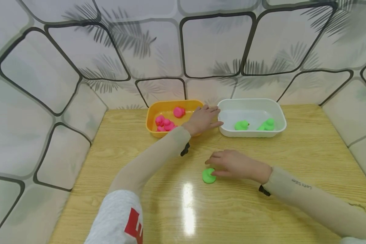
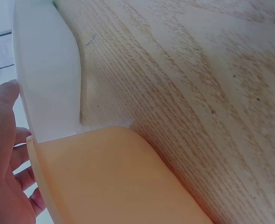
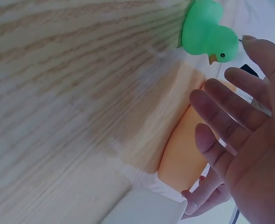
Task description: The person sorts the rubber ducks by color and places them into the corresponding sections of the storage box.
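My left hand (image 1: 203, 119) spans the gap between an orange tub (image 1: 150, 117) and a white tub (image 1: 253, 134). Its fingers are spread, reaching the white tub's left rim. In the left wrist view the thumb is at the white rim, with fingertips behind the orange rim. Over the table, my right hand (image 1: 236, 165) hovers beside a green toy duck (image 1: 208, 176). The right wrist view has that duck (image 3: 205, 30) upright near the thumb tip, and nothing lies between the loosely bent fingers.
Several pink toy ducks (image 1: 167, 124) lie in the orange tub. Two green ducks, one at the middle (image 1: 241, 125) and another on the right (image 1: 266, 124), lie in the white tub. Patterned walls (image 1: 216, 44) border the wooden table (image 1: 125, 142) behind and at both sides.
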Motion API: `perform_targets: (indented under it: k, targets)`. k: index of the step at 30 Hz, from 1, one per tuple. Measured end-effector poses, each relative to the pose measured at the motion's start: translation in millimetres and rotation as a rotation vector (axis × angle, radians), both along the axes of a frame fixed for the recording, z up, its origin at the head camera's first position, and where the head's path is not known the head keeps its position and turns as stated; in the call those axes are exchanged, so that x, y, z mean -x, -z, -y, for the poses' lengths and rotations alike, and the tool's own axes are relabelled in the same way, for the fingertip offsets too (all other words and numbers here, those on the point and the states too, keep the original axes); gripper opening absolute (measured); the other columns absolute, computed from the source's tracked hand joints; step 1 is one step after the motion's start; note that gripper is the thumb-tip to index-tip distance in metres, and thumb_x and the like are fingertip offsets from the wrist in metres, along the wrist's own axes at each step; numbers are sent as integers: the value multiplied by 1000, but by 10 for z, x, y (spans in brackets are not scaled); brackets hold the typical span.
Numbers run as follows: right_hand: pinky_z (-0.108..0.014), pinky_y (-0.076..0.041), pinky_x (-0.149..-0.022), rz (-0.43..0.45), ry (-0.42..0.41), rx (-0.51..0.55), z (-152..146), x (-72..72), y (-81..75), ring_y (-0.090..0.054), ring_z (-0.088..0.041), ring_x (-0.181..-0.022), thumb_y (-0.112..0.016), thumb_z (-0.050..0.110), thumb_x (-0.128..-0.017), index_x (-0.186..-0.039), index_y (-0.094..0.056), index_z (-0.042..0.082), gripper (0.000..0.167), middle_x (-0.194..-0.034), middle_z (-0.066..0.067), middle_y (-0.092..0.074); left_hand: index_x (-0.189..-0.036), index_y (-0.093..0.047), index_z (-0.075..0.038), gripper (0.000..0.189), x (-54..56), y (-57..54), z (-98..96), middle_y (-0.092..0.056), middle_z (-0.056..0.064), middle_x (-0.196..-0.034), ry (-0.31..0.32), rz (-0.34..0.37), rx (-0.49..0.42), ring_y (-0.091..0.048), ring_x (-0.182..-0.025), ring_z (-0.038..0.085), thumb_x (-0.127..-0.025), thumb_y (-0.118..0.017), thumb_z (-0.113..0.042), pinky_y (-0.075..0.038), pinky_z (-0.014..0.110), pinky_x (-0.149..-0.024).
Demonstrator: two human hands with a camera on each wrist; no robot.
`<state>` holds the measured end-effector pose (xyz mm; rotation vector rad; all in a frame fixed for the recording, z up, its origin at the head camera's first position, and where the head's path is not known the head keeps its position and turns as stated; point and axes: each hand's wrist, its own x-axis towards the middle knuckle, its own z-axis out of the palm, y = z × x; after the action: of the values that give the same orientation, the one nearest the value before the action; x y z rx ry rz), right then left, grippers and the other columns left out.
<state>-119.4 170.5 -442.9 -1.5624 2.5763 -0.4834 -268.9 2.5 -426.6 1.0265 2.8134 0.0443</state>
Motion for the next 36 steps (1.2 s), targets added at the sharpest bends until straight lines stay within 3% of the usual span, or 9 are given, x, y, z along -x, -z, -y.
perform_targets:
  k: [19, 36]
  targets:
    - [-38, -57, -90, 38, -20, -31, 74, -79, 65, -68, -17, -101, -70, 28, -101, -123, -71, 13, 27, -115, 1, -71, -163, -37, -17, 74, 14, 17, 13, -36, 1, -168, 12, -7, -10, -36, -149, 28, -106, -40, -64, -29, 49, -122]
    - [-38, -56, -90, 18, -13, -28, 42, -104, 124, -66, -14, -100, -73, 26, -99, -121, -72, 15, 25, -114, 3, -69, -163, -37, -17, 74, -12, 15, 23, -38, -1, -167, 10, -17, -25, -38, -148, 27, -106, -41, -64, -32, 47, -120]
